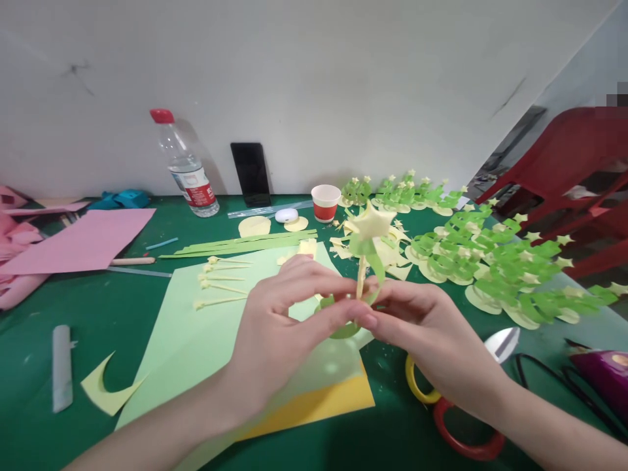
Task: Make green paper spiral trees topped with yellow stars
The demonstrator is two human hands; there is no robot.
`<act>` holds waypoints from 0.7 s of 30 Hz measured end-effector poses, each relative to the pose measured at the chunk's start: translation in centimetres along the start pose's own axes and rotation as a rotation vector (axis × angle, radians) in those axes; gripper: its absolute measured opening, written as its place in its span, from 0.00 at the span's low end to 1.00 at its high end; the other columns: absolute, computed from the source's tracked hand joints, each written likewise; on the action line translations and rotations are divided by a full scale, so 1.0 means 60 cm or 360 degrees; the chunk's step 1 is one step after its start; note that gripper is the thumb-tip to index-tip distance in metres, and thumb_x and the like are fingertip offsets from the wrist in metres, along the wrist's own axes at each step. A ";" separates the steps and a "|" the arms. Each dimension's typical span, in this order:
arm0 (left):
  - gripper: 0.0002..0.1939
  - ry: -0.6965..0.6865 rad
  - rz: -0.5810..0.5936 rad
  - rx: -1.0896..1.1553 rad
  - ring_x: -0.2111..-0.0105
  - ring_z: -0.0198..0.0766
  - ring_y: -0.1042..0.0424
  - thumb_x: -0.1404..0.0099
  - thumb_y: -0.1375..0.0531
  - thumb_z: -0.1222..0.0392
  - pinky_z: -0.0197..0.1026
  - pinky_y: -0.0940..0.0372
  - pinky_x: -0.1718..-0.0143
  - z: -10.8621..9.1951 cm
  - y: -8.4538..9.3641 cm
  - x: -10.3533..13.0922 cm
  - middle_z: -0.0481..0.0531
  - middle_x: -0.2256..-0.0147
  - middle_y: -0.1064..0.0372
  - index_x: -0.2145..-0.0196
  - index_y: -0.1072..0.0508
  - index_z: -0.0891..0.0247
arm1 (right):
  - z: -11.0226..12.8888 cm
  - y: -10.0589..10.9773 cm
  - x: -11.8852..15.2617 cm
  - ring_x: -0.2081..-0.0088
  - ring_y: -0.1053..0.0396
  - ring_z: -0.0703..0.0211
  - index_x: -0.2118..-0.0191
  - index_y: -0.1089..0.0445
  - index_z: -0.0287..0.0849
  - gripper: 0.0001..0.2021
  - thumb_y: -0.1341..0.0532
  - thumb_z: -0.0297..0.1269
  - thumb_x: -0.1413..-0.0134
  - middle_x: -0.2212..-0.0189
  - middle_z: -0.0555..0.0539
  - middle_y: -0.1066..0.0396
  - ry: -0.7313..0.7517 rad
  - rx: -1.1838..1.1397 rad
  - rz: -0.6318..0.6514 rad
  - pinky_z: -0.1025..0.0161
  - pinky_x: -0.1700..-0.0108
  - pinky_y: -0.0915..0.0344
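Between my two hands stands a small paper tree (362, 275), upright, with a pale yellow star on top, a cream stem and a curling green strip around it. My left hand (294, 307) pinches it low on the stem from the left. Thumb to thumb with it, my right hand (417, 314) grips the stem and green strip from the right. The lower curl is partly hidden by my fingers. Beneath my hands lies a light green sheet (191, 353). Several cream stems (223, 301) with knobbed ends rest on that sheet, left of my left hand.
Finished paper trees (490, 255) crowd the right side. Scissors (471, 451) lie under my right forearm, near a purple tool (606, 376). A paper cup (326, 203), phone (251, 175) and bottle (189, 173) stand along the wall. Green strips (240, 244) and paper scraps (392, 255) lie behind my hands.
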State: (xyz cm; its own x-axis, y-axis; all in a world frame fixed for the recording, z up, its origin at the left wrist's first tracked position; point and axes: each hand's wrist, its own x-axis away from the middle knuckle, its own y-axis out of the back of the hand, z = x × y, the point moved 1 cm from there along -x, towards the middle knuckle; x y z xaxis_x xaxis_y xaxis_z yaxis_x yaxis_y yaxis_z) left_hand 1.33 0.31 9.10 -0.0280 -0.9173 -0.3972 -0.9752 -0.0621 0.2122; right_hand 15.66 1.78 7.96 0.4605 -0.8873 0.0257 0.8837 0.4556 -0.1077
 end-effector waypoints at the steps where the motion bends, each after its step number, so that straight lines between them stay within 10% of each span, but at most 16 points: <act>1: 0.07 -0.0017 -0.0020 -0.0004 0.77 0.35 0.36 0.48 0.37 0.63 0.39 0.39 0.64 0.001 0.001 -0.001 0.42 0.80 0.32 0.82 0.27 0.56 | 0.000 -0.001 0.000 0.73 0.41 0.68 0.78 0.32 0.41 0.07 0.36 0.37 0.55 0.77 0.52 0.37 0.0007 0.0042 0.0004 0.71 0.72 0.42; 8: 0.09 -0.0087 0.0014 0.0001 0.75 0.34 0.36 0.49 0.35 0.67 0.45 0.43 0.55 0.004 0.009 -0.005 0.42 0.81 0.33 0.83 0.30 0.59 | 0.000 -0.003 0.001 0.75 0.43 0.68 0.80 0.35 0.41 0.10 0.38 0.38 0.54 0.80 0.53 0.40 0.0036 0.0200 -0.0015 0.71 0.73 0.43; 21: 0.10 -0.0176 0.0077 -0.0033 0.74 0.31 0.35 0.48 0.35 0.68 0.34 0.38 0.69 -0.008 0.028 -0.012 0.38 0.79 0.31 0.81 0.28 0.56 | 0.002 -0.004 0.004 0.74 0.35 0.67 0.76 0.31 0.41 0.04 0.38 0.35 0.55 0.77 0.51 0.31 0.0099 0.0311 -0.0087 0.72 0.72 0.37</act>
State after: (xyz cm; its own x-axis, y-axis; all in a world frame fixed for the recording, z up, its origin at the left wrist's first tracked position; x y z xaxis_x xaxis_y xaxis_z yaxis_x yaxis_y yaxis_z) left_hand -0.18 0.65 10.17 -0.1000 -0.8705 -0.4818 -0.9675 -0.0279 0.2513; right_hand 15.54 1.46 8.13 0.4109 -0.9110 -0.0357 0.9094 0.4068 0.0871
